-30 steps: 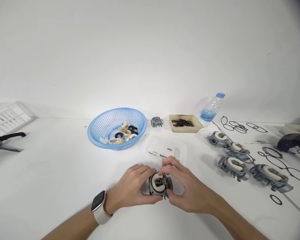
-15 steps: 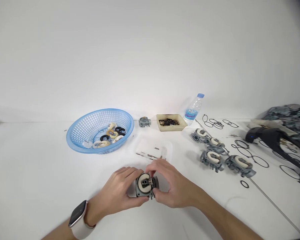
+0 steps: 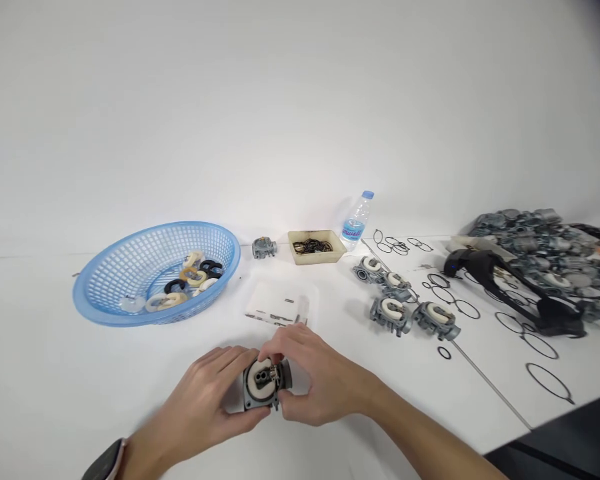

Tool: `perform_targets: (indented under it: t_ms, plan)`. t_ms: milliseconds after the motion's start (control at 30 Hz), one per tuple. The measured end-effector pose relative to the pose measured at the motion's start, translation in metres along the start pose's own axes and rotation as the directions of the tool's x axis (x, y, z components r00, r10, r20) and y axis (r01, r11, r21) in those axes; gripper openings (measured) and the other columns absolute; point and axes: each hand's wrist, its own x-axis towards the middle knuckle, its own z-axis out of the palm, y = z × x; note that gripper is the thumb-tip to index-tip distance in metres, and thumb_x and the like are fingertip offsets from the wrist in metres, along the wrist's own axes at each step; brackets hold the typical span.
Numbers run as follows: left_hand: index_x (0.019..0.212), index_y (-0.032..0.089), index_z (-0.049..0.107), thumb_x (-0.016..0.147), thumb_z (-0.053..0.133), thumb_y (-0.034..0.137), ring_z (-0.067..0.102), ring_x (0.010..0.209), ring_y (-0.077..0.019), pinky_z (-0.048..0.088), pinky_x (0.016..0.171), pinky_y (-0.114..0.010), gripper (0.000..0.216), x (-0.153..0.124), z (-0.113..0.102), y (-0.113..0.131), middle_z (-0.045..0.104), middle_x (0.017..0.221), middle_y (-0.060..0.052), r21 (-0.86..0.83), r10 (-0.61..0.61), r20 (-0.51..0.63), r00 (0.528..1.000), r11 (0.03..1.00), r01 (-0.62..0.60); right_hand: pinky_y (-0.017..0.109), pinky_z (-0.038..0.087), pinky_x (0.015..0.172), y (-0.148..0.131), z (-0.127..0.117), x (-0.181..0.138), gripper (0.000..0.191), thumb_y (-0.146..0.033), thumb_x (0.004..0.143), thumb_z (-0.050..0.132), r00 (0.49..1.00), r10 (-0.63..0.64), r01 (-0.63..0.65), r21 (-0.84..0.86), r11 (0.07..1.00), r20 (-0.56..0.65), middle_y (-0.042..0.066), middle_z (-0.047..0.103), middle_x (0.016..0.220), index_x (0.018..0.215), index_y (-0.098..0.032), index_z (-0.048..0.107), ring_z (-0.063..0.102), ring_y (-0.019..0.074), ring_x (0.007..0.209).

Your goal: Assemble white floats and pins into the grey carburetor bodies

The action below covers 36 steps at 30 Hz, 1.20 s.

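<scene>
A grey metal carburetor body point(image 3: 253, 402) lies face up on the white table, its inside showing. Set in it is a white C-shaped float point(image 3: 255, 390) around a dark centre post. My left hand point(image 3: 207, 400) grips the body from the left, thumb along the near edge and fingers over the far side. On the right, my right hand point(image 3: 317, 380) is closed at the carburetor, with index finger and thumb at the float's hinge side. Whether a small pin sits between those fingertips is hidden. Just beyond the hands is a clear-and-white tray point(image 3: 273, 303) with small dark pins.
A blue basket point(image 3: 87, 293) with loose floats stands left. Along the back are another carburetor point(image 3: 264, 247), a tray of black rings point(image 3: 340, 253) and a water bottle point(image 3: 356, 223). Several carburetors point(image 3: 391, 315), scattered rubber rings point(image 3: 545, 380), a black strap-like object point(image 3: 490, 267) and a carburetor heap point(image 3: 545, 240) lie right.
The view has turned to the right, so everything sits further left and more of the carburetor heap shows. Both hands keep their hold on the carburetor, with the right fingers barely shifted.
</scene>
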Motion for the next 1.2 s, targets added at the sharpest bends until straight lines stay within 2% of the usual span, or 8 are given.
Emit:
perform_targets:
  t_ms: [133, 300, 500, 667, 833, 967, 1100, 1200]
  plan:
    - [0.125, 0.026, 0.054, 0.086, 0.075, 0.032, 0.071, 0.091, -0.0252, 0.058, 0.078, -0.034, 0.045, -0.0019, 0.0011, -0.0024, 0.072, 0.107, -0.004, 0.01, 0.012, -0.026, 1.0, 1.0, -0.011, 0.041, 0.043, 0.1, 0.0008, 0.0017, 0.0007, 0.05, -0.017, 0.068, 0.067, 1.0, -0.016, 0.016, -0.01, 1.0, -0.011, 0.003, 0.056, 0.104, 0.117, -0.024, 0.057, 0.056, 0.0223, 0.098]
    - [0.126, 0.028, 0.053, 0.086, 0.075, 0.032, 0.07, 0.092, -0.0242, 0.058, 0.077, -0.032, 0.045, -0.0038, 0.0024, -0.0038, 0.072, 0.108, -0.003, 0.029, 0.014, -0.017, 1.0, 0.999, -0.013, 0.042, 0.044, 0.1, 0.0019, 0.0042, -0.0006, 0.046, -0.02, 0.073, 0.068, 0.996, 0.023, -0.029, -0.069, 0.997, -0.081, 0.006, 0.052, 0.114, 0.118, -0.025, 0.058, 0.055, 0.0223, 0.099]
    - [0.125, 0.028, 0.053, 0.087, 0.075, 0.033, 0.07, 0.09, -0.0245, 0.057, 0.077, -0.033, 0.044, -0.0042, 0.005, -0.0071, 0.072, 0.107, -0.002, 0.027, 0.036, -0.039, 0.999, 0.999, -0.035, 0.04, 0.045, 0.097, 0.0029, 0.0014, -0.0006, 0.056, -0.024, 0.069, 0.071, 0.999, -0.046, 0.046, -0.011, 0.999, 0.008, 0.001, 0.057, 0.1, 0.122, -0.026, 0.053, 0.058, 0.0206, 0.094]
    - [0.129, 0.024, 0.052, 0.087, 0.075, 0.037, 0.07, 0.095, -0.0264, 0.056, 0.083, -0.038, 0.05, -0.0032, 0.004, -0.006, 0.072, 0.111, -0.006, 0.024, 0.042, -0.047, 0.998, 0.999, -0.041, 0.04, 0.044, 0.097, 0.0016, 0.0025, 0.0001, 0.048, -0.013, 0.073, 0.065, 0.998, -0.021, 0.015, -0.099, 0.995, -0.055, 0.005, 0.054, 0.109, 0.118, -0.023, 0.055, 0.055, 0.0223, 0.104]
    - [0.121, 0.022, 0.06, 0.081, 0.079, 0.045, 0.07, 0.085, -0.026, 0.055, 0.078, -0.04, 0.05, 0.0005, 0.0023, -0.0014, 0.073, 0.098, -0.005, 0.035, -0.027, -0.03, 0.999, 0.999, 0.028, 0.04, 0.043, 0.098, -0.0019, -0.0007, -0.0021, 0.053, -0.005, 0.071, 0.061, 0.999, 0.03, -0.03, 0.007, 1.0, 0.031, 0.002, 0.056, 0.109, 0.119, -0.027, 0.052, 0.053, 0.0219, 0.106]
    - [0.118, 0.021, 0.063, 0.076, 0.083, 0.051, 0.07, 0.082, -0.0262, 0.054, 0.075, -0.04, 0.055, 0.0015, 0.0022, -0.0014, 0.073, 0.094, -0.005, 0.033, -0.068, -0.02, 0.998, 0.997, 0.068, 0.037, 0.047, 0.092, -0.0041, -0.003, -0.0021, 0.052, -0.004, 0.072, 0.057, 0.993, 0.087, -0.094, 0.09, 0.992, 0.086, 0.001, 0.055, 0.107, 0.117, -0.03, 0.052, 0.053, 0.0215, 0.103]
    - [0.12, 0.021, 0.062, 0.077, 0.081, 0.052, 0.071, 0.084, -0.0267, 0.053, 0.076, -0.04, 0.057, 0.0006, 0.0019, -0.002, 0.074, 0.099, -0.006, 0.029, -0.054, -0.04, 0.998, 0.998, 0.055, 0.04, 0.045, 0.096, -0.0043, -0.0041, -0.0002, 0.049, -0.006, 0.077, 0.056, 0.993, 0.11, -0.111, 0.033, 0.993, 0.045, 0.001, 0.056, 0.11, 0.119, -0.031, 0.052, 0.052, 0.0221, 0.106]
    - [0.121, 0.021, 0.062, 0.077, 0.081, 0.054, 0.07, 0.085, -0.0268, 0.053, 0.075, -0.04, 0.057, 0.0005, 0.0017, -0.0021, 0.074, 0.1, -0.006, 0.037, -0.045, -0.038, 0.998, 0.998, 0.046, 0.04, 0.046, 0.094, -0.0039, -0.0054, 0.0006, 0.047, -0.007, 0.077, 0.057, 0.991, 0.114, -0.117, 0.04, 0.992, 0.07, 0.001, 0.057, 0.105, 0.117, -0.03, 0.053, 0.053, 0.022, 0.103]
